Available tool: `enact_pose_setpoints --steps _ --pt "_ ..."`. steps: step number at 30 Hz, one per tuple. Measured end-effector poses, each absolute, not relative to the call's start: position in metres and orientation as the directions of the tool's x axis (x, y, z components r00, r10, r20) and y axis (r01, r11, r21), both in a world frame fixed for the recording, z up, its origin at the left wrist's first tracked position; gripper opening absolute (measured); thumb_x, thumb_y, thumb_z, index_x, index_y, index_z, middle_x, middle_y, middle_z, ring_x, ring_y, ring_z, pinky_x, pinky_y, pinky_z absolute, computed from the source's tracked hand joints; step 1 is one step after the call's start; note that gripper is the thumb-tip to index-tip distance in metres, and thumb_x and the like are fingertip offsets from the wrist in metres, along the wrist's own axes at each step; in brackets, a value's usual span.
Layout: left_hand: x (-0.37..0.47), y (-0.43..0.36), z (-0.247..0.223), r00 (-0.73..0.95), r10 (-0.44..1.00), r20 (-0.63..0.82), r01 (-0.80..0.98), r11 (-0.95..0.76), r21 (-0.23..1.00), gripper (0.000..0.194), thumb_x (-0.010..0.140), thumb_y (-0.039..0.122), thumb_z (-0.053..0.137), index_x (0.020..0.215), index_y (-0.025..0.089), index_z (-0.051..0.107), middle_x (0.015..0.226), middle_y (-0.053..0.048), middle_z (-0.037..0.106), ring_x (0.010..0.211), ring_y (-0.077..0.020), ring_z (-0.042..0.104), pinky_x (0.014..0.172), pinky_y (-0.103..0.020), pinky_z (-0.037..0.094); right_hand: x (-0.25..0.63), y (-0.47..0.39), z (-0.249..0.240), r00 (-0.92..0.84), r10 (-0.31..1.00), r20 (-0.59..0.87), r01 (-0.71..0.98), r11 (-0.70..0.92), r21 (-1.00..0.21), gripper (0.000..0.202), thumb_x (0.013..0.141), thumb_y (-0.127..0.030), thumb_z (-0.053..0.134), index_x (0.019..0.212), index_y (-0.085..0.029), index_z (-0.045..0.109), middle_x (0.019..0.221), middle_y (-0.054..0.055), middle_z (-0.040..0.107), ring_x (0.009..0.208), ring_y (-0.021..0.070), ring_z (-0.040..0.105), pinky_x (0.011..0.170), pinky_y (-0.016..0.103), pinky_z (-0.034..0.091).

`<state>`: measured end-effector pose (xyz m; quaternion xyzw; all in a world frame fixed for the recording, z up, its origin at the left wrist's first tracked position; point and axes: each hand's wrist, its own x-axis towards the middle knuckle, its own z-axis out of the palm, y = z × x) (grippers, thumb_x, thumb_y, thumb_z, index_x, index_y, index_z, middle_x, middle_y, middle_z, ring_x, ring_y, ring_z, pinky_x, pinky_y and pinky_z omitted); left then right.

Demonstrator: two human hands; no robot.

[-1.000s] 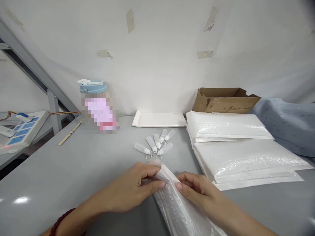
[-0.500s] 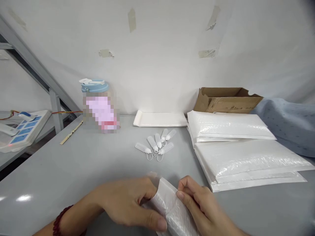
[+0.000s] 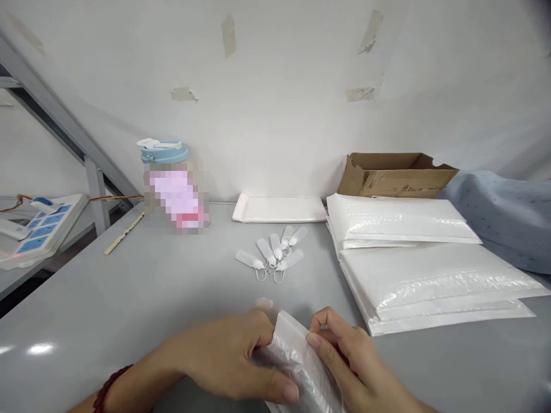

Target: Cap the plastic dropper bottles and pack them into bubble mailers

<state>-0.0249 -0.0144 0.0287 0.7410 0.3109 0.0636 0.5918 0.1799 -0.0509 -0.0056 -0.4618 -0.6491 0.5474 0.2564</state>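
Note:
A white padded bubble mailer (image 3: 297, 350) is between my hands at the bottom centre, tilted, its lower end cut off by the picture edge. My left hand (image 3: 232, 355) is closed around its left side, the thumb lying across the front and the other fingertips hidden. At the upper right edge, my right hand (image 3: 348, 355) pinches the mailer between thumb and index finger. A pale see-through bit (image 3: 264, 304) juts out beyond my left knuckles; what it is I cannot make out. Several small translucent squeeze bottles (image 3: 267, 251) with looped white caps lie beyond my hands.
Stacked white padded mailers (image 3: 430, 269) lie on the right, before an open cardboard box (image 3: 400, 180) and blue cloth (image 3: 495, 212). One flat mailer (image 3: 282, 209) rests against the wall. At left are a blue-lidded bottle (image 3: 166, 152), a thin stick (image 3: 124, 233) and a white device (image 3: 47, 229).
My left thumb has slid slightly right across the mailer, and the left wrist has shifted a little right. The right hand keeps its pinch almost unmoved.

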Motion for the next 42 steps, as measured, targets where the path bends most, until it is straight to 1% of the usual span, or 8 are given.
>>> enact_pose_setpoints --steps 10,15,18,23,27,32,38,42 --pt "-0.025 -0.013 0.033 0.799 0.436 -0.414 0.478 -0.042 0.878 0.024 0.086 0.028 0.051 0.065 0.018 0.041 0.064 0.005 0.041 0.061 -0.0093 0.039 0.055 -0.019 0.033 0.182 -0.05 -0.008 -0.454 0.863 -0.223 0.334 -0.068 -0.94 0.035 0.094 -0.054 0.034 0.08 -0.022 0.039 0.053 -0.009 0.034 0.049 0.0097 0.028 0.047 0.024 0.021" --pt "-0.021 -0.018 0.034 0.724 0.64 -0.258 0.493 -0.218 0.842 0.021 0.09 0.028 0.049 0.072 0.018 0.053 0.08 0.002 0.054 0.078 -0.0122 0.051 0.07 -0.02 0.04 0.184 -0.046 -0.006 -0.453 0.845 -0.283 0.238 -0.191 -0.952 0.035 0.091 -0.056 0.04 0.085 -0.021 0.042 0.054 -0.009 0.033 0.049 0.0085 0.028 0.046 0.022 0.021" --pt "-0.024 -0.018 0.028 0.682 0.721 -0.123 0.509 -0.347 0.788 0.025 0.092 0.029 0.048 0.072 0.018 0.058 0.073 0.003 0.055 0.071 -0.0107 0.052 0.065 -0.02 0.039 0.185 -0.04 0.0 -0.576 0.741 -0.345 0.046 -0.392 -0.919 0.044 0.077 -0.05 0.067 0.101 -0.021 0.045 0.065 -0.008 0.048 0.055 0.0077 0.042 0.051 0.02 0.033" --pt "-0.027 -0.012 0.02 0.313 0.925 0.216 0.614 -0.37 0.697 0.017 0.084 0.037 0.06 0.082 0.02 0.06 0.084 -0.001 0.061 0.084 -0.0173 0.056 0.072 -0.026 0.043 0.186 -0.034 0.008 -0.636 0.669 -0.385 -0.079 -0.553 -0.83 0.058 0.06 -0.025 0.082 0.109 -0.02 0.051 0.085 -0.002 0.061 0.075 0.0148 0.063 0.075 0.03 0.048" --pt "-0.022 -0.011 0.019 -0.034 0.997 0.075 0.457 -0.051 0.888 0.069 0.074 0.047 0.069 0.132 0.029 0.035 0.138 -0.008 0.044 0.124 -0.0276 0.043 0.092 -0.039 0.043 0.185 -0.035 0.009 -0.552 0.763 -0.337 -0.156 -0.492 -0.857 0.052 0.063 -0.027 0.08 0.108 -0.022 0.053 0.089 0.0 0.066 0.082 0.0193 0.067 0.076 0.033 0.051" --pt "-0.013 -0.014 0.019 0.529 0.799 -0.286 0.119 0.264 0.957 0.042 0.082 0.04 0.064 0.118 0.02 0.055 0.111 -0.007 0.066 0.099 -0.0229 0.063 0.089 -0.038 0.048 0.184 -0.036 0.006 -0.417 0.872 -0.256 -0.149 -0.344 -0.927 0.045 0.071 -0.034 0.074 0.109 -0.023 0.053 0.1 0.004 0.067 0.096 0.0225 0.065 0.08 0.034 0.052" --pt "-0.013 -0.015 0.015 0.453 0.86 -0.236 0.097 0.216 0.972 0.028 0.083 0.037 0.063 0.097 0.014 0.067 0.096 -0.006 0.071 0.092 -0.0245 0.064 0.08 -0.034 0.049 0.19 -0.029 0.006 -0.562 0.761 -0.325 -0.12 -0.463 -0.878 0.056 0.062 -0.034 0.081 0.112 -0.021 0.059 0.094 0.003 0.068 0.085 0.0203 0.064 0.074 0.03 0.05" --pt "-0.01 -0.015 0.018 0.533 0.818 -0.217 0.033 0.236 0.971 0.035 0.08 0.034 0.067 0.109 0.016 0.064 0.103 -0.006 0.069 0.098 -0.0242 0.062 0.087 -0.036 0.048 0.19 -0.03 0.009 -0.554 0.773 -0.309 -0.123 -0.443 -0.888 0.045 0.06 -0.026 0.082 0.102 -0.02 0.068 0.083 0.001 0.068 0.083 0.0189 0.063 0.075 0.027 0.048"
